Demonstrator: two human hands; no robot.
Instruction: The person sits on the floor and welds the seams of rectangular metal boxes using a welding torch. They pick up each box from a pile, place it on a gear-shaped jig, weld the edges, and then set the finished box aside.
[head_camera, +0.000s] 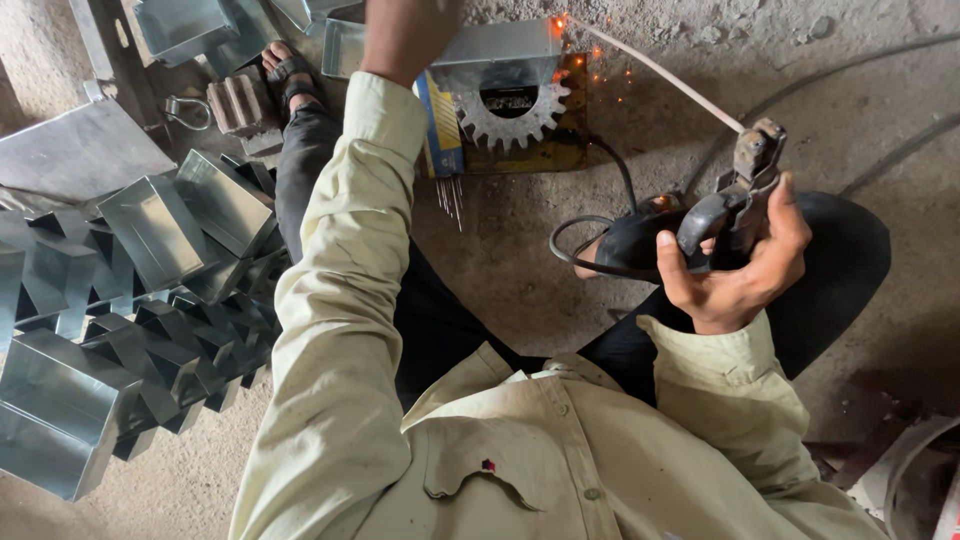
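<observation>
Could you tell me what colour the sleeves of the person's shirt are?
Pale cream-yellow sleeves, clearest in the head view.

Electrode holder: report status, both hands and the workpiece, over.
Right hand shut on electrode holder, welding rod sparking at metal box. Left hand raised, grip out of frame. Toothed gear against box; cable looped near knee.

The person wears a pale cream long-sleeved button-up shirt (500, 450) with a collar, small buttons and a tiny red mark near the chest pocket, black trousers (440, 330), and a dark strapped sandal (287, 75) on one foot
</observation>
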